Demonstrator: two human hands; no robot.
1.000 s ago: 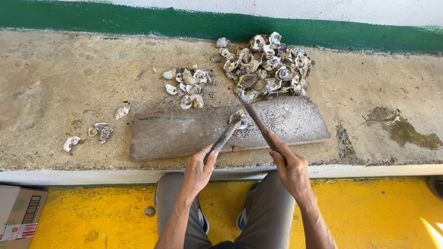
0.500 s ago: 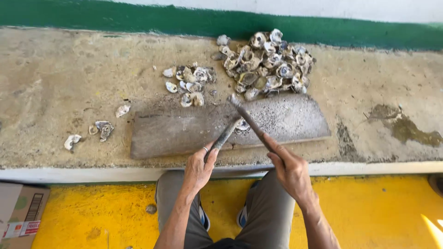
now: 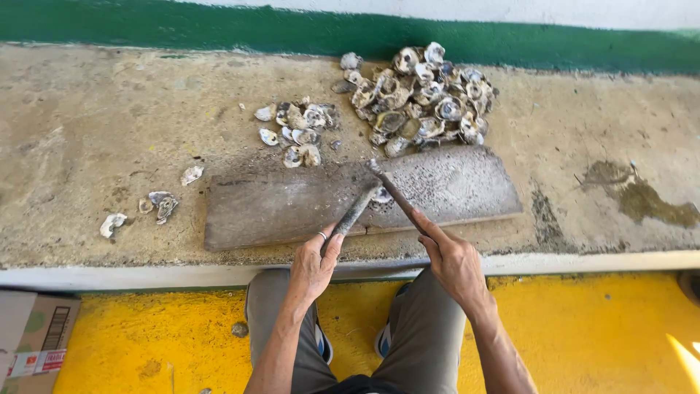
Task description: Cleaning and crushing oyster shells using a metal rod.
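Oyster (image 3: 380, 195) on wooden board (image 3: 292, 208): left hand (image 3: 315, 264) clenched on metal rod (image 3: 355, 211), right hand (image 3: 453, 259) clenched on knife (image 3: 397, 195); tools converge far-centre over the shell.

A cardboard box (image 3: 29, 332) sits on the yellow floor (image 3: 605, 328) below a green wall stripe (image 3: 182, 29).

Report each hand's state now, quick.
Left hand: closed around a grey metal tool.
Right hand: closed around a dark rod, tip over the oyster shell on the board.
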